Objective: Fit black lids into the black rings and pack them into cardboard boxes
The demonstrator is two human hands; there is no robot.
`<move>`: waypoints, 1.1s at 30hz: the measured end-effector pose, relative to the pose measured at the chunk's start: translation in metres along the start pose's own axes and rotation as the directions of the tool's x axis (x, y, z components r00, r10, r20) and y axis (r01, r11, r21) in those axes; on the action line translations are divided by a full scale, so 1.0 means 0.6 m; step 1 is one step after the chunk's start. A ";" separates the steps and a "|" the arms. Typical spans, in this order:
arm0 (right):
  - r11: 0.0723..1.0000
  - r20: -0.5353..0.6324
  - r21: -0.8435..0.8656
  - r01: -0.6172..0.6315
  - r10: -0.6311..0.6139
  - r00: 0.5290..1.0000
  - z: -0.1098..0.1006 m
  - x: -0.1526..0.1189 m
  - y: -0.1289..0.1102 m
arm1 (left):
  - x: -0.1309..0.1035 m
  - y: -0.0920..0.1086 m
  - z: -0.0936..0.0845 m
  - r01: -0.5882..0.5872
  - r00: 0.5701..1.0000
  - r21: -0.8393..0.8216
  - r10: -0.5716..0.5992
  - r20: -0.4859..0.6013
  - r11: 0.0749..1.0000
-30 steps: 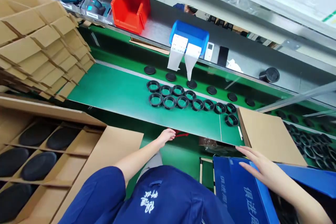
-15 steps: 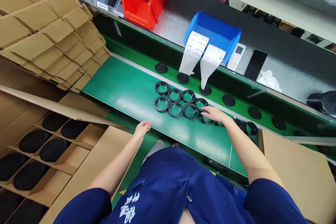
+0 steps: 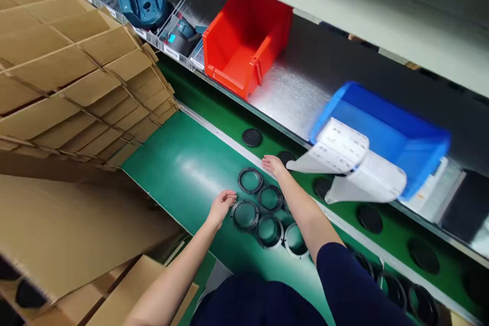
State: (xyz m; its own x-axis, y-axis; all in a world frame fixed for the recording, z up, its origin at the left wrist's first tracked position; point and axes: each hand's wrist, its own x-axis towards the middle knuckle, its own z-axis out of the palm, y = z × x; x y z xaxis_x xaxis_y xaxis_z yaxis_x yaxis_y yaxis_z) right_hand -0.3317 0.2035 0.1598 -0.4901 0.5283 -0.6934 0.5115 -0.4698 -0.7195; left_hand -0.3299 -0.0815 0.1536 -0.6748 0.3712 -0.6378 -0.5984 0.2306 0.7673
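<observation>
My left hand [image 3: 222, 207] is at the left end of a double row of black rings, fingers slightly bent and holding nothing visible. Its fingertips are right beside a near-row ring [image 3: 245, 215]. Reaching farther, my right hand [image 3: 272, 164] is empty with fingers stretched out, over the pale rail [image 3: 229, 138] behind the rings. Close to its fingertips are a far-row ring [image 3: 250, 180] and a flat black disc [image 3: 286, 157], partly covered by the hand. Another black disc [image 3: 252, 137] lies on the green strip beyond the rail. My right forearm hides some of the rings.
Stacked cardboard dividers [image 3: 87, 71] lean over the left end of the green work surface [image 3: 179, 163]. On the metal shelf are a red bin [image 3: 244, 46] and a blue bin [image 3: 397, 122] with paper label strips [image 3: 344, 145] hanging down. An open carton [image 3: 76, 234] is at lower left.
The view has swung left and closer. My right hand has gone from the rings' middle to beyond their left end; my left hand has come forward from the front edge to the rings.
</observation>
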 end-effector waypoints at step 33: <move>0.781 0.172 -0.038 0.624 -0.610 0.774 -0.176 -0.519 0.211 | -0.313 0.001 0.117 0.251 0.805 -0.617 0.193 0.561 0.746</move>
State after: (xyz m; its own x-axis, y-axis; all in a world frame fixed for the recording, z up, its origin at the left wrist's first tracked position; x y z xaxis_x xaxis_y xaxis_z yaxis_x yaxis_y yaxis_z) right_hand -0.0397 0.0542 0.2892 -0.8122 0.5740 -0.1044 0.1200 -0.0107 -0.9927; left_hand -0.1733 -0.0882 0.2787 -0.4167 0.8479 -0.3278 -0.8820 -0.2898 0.3716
